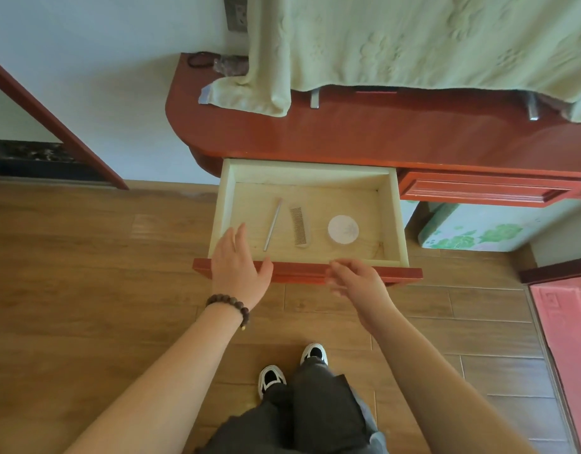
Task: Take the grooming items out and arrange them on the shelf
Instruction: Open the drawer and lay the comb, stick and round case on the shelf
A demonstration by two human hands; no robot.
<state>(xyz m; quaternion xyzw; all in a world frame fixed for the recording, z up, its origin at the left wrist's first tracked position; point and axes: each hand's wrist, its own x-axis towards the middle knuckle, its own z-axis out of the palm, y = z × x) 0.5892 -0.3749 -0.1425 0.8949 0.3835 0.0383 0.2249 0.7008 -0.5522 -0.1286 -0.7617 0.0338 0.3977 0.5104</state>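
A pale wooden drawer [392, 217] stands pulled out of a red-brown dressing table. Inside lie a thin pink-and-silver stick-like tool [272, 223], a small comb [300, 227] and a round white compact [343, 229], side by side from left to right. My left hand [238, 263], with a bead bracelet on the wrist, hovers flat and open over the drawer's front left corner. Over the red drawer front hangs my right hand [356, 280], fingers loosely curled and blurred, holding nothing. The red-brown tabletop [397, 132] runs behind the drawer.
A pale green towel [413, 44] hangs over the back of the tabletop. A black hair tie [199, 59] lies at the table's far left. A second drawer [479, 190] at the right is closed. Below it sits a green-patterned stool [472, 229]. My feet stand on the wooden floor.
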